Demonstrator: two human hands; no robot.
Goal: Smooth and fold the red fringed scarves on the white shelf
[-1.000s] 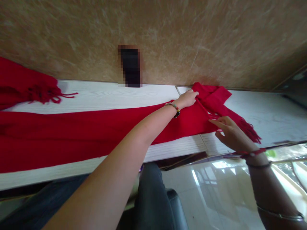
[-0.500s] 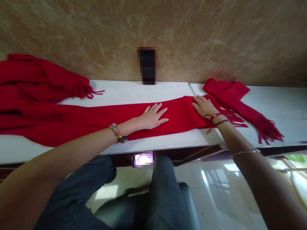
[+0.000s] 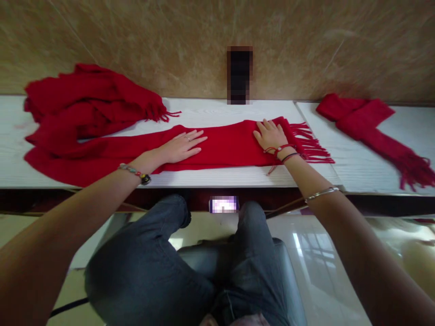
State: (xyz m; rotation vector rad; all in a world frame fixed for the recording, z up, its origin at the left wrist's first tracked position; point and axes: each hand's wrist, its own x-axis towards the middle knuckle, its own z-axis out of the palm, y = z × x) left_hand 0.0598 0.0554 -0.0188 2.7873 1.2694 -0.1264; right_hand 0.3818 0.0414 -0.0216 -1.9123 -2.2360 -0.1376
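Across the red scarf [image 3: 226, 147], the left hand [image 3: 180, 147] and right hand [image 3: 272, 136] rest flat, splayed open.

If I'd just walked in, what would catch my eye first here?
Probably the bright red scarf stretched along the white tabletop, with the left hand and right hand laid flat on it. Rumpled red cloth lies bunched at its left end. Farther right, apart from it, a fringed, folded scarf lies in the same colour.
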